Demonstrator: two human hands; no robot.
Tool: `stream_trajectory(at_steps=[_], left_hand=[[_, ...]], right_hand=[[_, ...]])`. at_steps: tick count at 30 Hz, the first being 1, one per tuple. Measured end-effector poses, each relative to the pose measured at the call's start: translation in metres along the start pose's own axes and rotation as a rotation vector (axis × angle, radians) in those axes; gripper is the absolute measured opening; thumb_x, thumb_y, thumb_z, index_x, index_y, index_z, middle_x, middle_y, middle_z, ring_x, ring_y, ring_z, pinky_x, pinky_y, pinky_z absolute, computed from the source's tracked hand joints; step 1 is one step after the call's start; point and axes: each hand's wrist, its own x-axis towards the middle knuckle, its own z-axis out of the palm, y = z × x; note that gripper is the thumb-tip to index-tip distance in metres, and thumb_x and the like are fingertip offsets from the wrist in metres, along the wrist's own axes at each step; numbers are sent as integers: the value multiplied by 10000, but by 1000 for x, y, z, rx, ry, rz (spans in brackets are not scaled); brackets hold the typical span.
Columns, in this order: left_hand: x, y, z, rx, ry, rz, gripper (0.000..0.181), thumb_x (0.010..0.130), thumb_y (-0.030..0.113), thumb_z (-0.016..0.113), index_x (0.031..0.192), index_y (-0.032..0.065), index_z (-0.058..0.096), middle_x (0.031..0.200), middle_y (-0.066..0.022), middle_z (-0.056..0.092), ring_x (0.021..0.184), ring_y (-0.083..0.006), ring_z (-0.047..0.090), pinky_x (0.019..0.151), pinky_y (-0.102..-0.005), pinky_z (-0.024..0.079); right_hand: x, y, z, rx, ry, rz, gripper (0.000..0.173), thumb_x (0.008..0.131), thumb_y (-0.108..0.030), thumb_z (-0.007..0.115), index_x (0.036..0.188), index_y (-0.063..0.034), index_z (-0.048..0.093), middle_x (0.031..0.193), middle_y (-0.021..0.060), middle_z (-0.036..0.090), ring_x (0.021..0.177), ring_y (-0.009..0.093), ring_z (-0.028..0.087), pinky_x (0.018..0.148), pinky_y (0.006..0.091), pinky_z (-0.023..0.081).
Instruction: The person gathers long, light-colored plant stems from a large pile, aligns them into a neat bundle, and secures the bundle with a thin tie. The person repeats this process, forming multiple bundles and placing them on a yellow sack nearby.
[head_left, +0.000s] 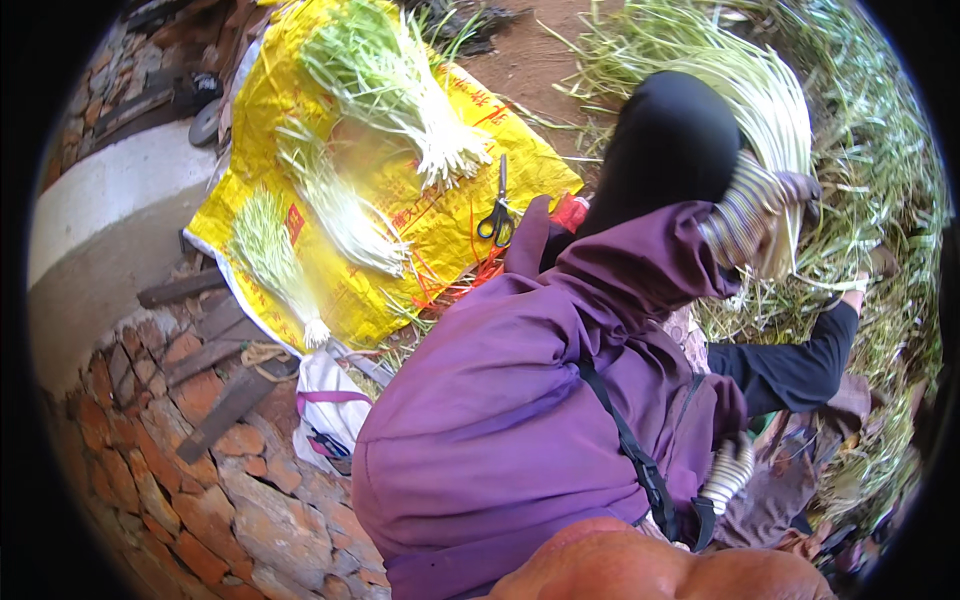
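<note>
My left hand (780, 199), in a striped knit glove with dark fingers, is closed around a thick bunch of pale chive-like stalks (765, 97). The leafy end fans out past my raised knee (667, 142); the pale ends hang below the glove. Close to my purple clothing and a strap buckle is my right hand (731, 472), with only striped glove fabric showing. Its fingers are hidden, so its grip cannot be told. Another person's hand (862, 281), at the end of a black sleeve (795, 367), touches loose stalks to the right.
A yellow plastic sack (360, 307) bears a large bundle (405, 97), a medium bundle (345, 202) and a small bundle (277, 262) of stalks. Black-handled scissors (496, 217) and red ties (469, 281) lie there. Loose greens (877, 157) heap up right; broken bricks (195, 525) cover the lower left.
</note>
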Motion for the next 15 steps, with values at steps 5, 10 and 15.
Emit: stream_trajectory(at_steps=[5, 10, 15], left_hand=[[25, -23, -20, 176, -457, 716, 453, 846, 337, 675, 1096, -26, 571, 1088, -185, 578, 1057, -330, 561, 974, -447, 435], [8, 1, -12, 107, 35, 78, 405, 866, 296, 657, 1100, -26, 583, 1059, -167, 601, 998, -293, 585, 928, -409, 455], [-16, 38, -5, 105, 103, 71, 358, 887, 255, 638, 1104, -26, 595, 1030, -149, 624, 939, -257, 608, 883, -371, 475]], right_hand=[[59, -70, -47, 98, 549, -227, 236, 887, -17, 600, 1113, 8, 663, 1066, 119, 683, 964, 218, 625, 920, 339, 481], [108, -93, 16, 190, 173, -536, 255, 906, -34, 589, 1152, -2, 652, 1087, 110, 679, 989, 213, 621, 942, 329, 467], [129, -80, 76, 721, -275, -111, 275, 926, -51, 578, 1190, -11, 641, 1109, 101, 674, 1013, 208, 618, 963, 320, 454]])
